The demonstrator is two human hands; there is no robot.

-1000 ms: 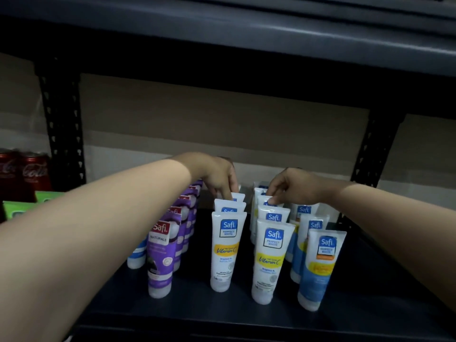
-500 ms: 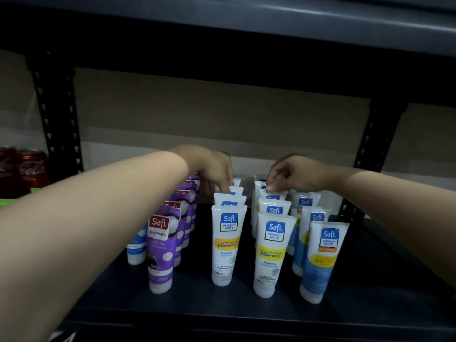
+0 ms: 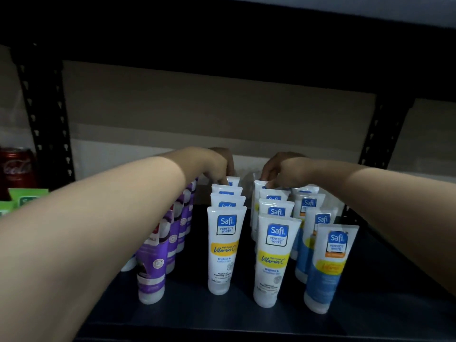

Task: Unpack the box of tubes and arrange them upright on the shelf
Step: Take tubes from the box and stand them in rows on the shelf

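Rows of upright Safi tubes stand on the dark shelf (image 3: 370, 304). A purple row (image 3: 151, 267) is on the left, two white-and-yellow rows (image 3: 225, 250) (image 3: 274, 260) in the middle, a blue row (image 3: 328, 267) on the right. My left hand (image 3: 214, 166) reaches to the back of the left white row and pinches the top of the rearmost tube (image 3: 233, 180). My right hand (image 3: 281, 172) pinches the top of the rearmost tube (image 3: 260, 185) in the right white row. Both hands' fingertips are partly hidden in shadow.
Red cola cans (image 3: 16, 169) and green packets (image 3: 27, 197) sit in the neighbouring bay at the left. Black perforated uprights (image 3: 47, 114) (image 3: 385, 134) frame the bay. The upper shelf (image 3: 222, 18) hangs low overhead. Bare shelf lies in front of the tubes.
Both hands have stayed at the back tubes with little movement. The camera has tilted slightly, so the tubes and hands sit a little higher in view.
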